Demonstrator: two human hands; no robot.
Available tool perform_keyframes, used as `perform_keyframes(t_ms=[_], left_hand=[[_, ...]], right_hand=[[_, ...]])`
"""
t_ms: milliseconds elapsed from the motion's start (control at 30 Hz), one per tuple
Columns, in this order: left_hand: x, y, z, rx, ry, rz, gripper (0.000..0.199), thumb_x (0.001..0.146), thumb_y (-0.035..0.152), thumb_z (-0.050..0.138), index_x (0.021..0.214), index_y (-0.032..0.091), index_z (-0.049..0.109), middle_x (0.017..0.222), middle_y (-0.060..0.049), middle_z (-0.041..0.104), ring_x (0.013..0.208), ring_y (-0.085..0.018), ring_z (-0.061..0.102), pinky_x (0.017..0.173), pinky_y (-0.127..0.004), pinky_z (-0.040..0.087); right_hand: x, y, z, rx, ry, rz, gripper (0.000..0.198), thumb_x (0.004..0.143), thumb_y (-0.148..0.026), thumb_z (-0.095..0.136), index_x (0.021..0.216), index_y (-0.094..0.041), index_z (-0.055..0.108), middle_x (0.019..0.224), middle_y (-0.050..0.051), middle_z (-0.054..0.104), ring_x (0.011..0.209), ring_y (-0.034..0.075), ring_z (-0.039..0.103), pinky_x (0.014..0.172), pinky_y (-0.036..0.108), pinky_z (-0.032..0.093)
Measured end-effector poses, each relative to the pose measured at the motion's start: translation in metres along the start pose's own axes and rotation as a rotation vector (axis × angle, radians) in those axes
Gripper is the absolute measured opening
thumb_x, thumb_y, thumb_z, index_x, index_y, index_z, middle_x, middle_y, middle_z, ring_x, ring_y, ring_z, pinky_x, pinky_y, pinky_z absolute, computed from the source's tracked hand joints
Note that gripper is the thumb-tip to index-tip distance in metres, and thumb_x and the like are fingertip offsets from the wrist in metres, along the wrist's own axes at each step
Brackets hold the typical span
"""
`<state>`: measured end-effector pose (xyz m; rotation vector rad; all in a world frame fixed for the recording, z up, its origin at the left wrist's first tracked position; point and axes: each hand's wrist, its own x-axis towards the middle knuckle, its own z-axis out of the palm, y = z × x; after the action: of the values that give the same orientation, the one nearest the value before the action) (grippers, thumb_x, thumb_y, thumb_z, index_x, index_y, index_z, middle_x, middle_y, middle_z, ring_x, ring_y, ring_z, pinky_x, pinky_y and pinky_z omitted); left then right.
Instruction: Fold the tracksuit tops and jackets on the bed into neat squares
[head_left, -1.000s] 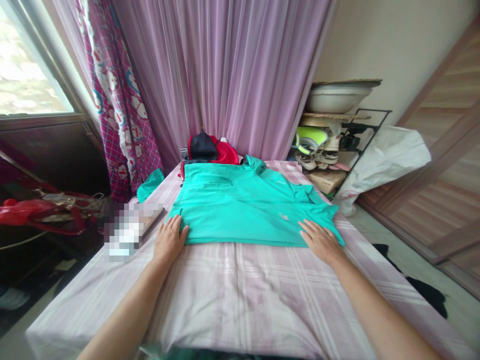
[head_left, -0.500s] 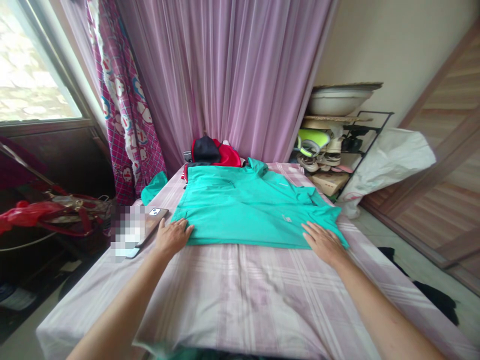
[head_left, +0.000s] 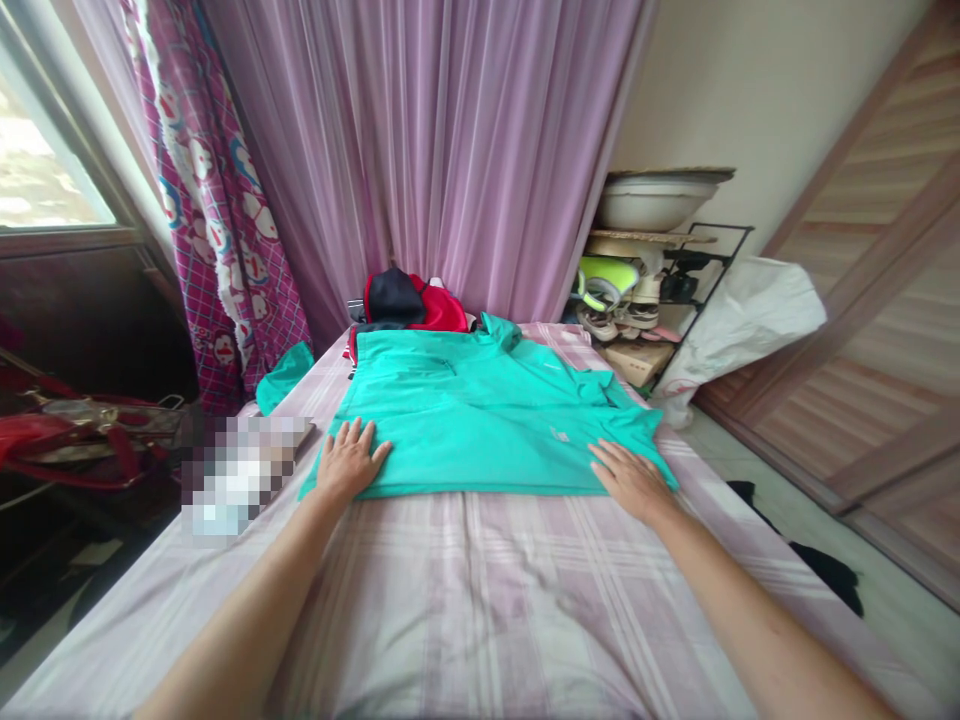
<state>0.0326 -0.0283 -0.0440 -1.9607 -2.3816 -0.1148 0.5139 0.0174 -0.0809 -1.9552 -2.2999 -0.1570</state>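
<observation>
A teal collared shirt (head_left: 480, 420) lies spread out sideways on a pink-and-white plaid cloth (head_left: 480, 580), its collar toward the back. My left hand (head_left: 351, 458) rests flat on the shirt's near left part, fingers apart. On the near right part lies my right hand (head_left: 630, 478), with its fingers stretched out over the fabric. Neither hand grips anything. A small pale logo shows on the shirt just left of my right fingertips. Some wrinkles run across the fabric.
Red and dark blue clothes (head_left: 412, 300) are heaped at the back, against a purple curtain (head_left: 450, 150). A teal cloth piece (head_left: 285, 378) sits at the left edge, near a blurred-out object (head_left: 244, 475). A shoe rack (head_left: 705, 290) and a white bag (head_left: 757, 320) stand right.
My left hand has shifted onto the shirt and spread its fingers; more of the shirt's near left corner shows. My right hand stays on the fabric. The view has turned slightly right.
</observation>
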Motion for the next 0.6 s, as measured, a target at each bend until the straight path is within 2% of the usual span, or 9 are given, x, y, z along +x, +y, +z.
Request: perform_keyframes(t_ms=[67,133,233,333,400,467,533,600], left_hand=[[0.000,0.000,-0.002,0.013,-0.005,0.000,0.071,0.096,0.059,0.028,0.151,0.014,0.036,0.159,-0.016,0.030,0.148,-0.035,0.023,0.117,-0.054,0.022],[0.000,0.001,-0.003,0.029,0.005,-0.011,0.070,0.096,0.059,0.029,0.151,0.015,0.037,0.159,-0.015,0.031,0.148,-0.035,0.024,0.117,-0.053,0.022],[0.000,0.002,-0.001,0.036,0.024,-0.016,0.070,0.096,0.059,0.031,0.150,0.016,0.038,0.159,-0.014,0.032,0.147,-0.034,0.025,0.117,-0.053,0.023],[0.000,0.001,0.002,0.023,0.053,-0.008,0.068,0.095,0.058,0.032,0.149,0.016,0.040,0.158,-0.014,0.035,0.146,-0.035,0.027,0.116,-0.053,0.024],[0.000,0.000,0.003,0.011,0.066,0.000,0.068,0.095,0.057,0.033,0.149,0.017,0.040,0.157,-0.014,0.035,0.146,-0.035,0.028,0.116,-0.054,0.025],[0.000,-0.001,0.003,0.000,0.059,-0.001,0.067,0.095,0.057,0.033,0.151,0.019,0.037,0.158,-0.013,0.035,0.146,-0.035,0.028,0.116,-0.054,0.025],[0.000,-0.002,0.003,-0.008,0.045,-0.009,0.067,0.095,0.058,0.033,0.152,0.022,0.035,0.158,-0.013,0.034,0.146,-0.035,0.027,0.116,-0.055,0.025],[0.001,-0.002,0.004,-0.017,0.043,-0.015,0.067,0.095,0.058,0.033,0.152,0.023,0.035,0.158,-0.013,0.035,0.146,-0.035,0.028,0.115,-0.055,0.025]], right_hand=[[0.009,-0.012,-0.012,0.038,0.007,0.023,0.049,0.095,-0.040,0.033,0.137,-0.026,0.056,0.146,0.007,0.052,0.134,0.026,0.047,0.110,0.053,0.034],[0.021,-0.039,-0.030,0.080,0.065,0.014,0.050,0.097,-0.038,0.031,0.139,-0.025,0.054,0.148,0.008,0.050,0.135,0.026,0.045,0.112,0.054,0.031],[0.043,-0.107,-0.059,0.161,0.085,-0.102,0.052,0.099,-0.038,0.029,0.146,-0.023,0.046,0.153,0.008,0.044,0.141,0.025,0.038,0.116,0.051,0.026],[0.059,-0.187,-0.073,0.235,0.034,-0.275,0.053,0.100,-0.043,0.030,0.149,-0.025,0.040,0.157,0.007,0.037,0.144,0.024,0.031,0.119,0.050,0.019],[0.064,-0.230,-0.069,0.261,-0.016,-0.361,0.055,0.100,-0.047,0.029,0.151,-0.028,0.036,0.160,0.005,0.030,0.147,0.023,0.025,0.120,0.051,0.014],[0.066,-0.255,-0.058,0.264,-0.131,-0.387,0.057,0.100,-0.051,0.028,0.152,-0.028,0.034,0.162,0.006,0.026,0.149,0.023,0.020,0.120,0.053,0.010],[0.066,-0.260,-0.044,0.256,-0.210,-0.380,0.059,0.100,-0.052,0.027,0.152,-0.026,0.035,0.163,0.006,0.024,0.149,0.023,0.017,0.120,0.052,0.009],[0.066,-0.252,-0.034,0.250,-0.222,-0.369,0.060,0.099,-0.053,0.025,0.152,-0.026,0.035,0.163,0.005,0.022,0.150,0.021,0.016,0.120,0.051,0.009]])
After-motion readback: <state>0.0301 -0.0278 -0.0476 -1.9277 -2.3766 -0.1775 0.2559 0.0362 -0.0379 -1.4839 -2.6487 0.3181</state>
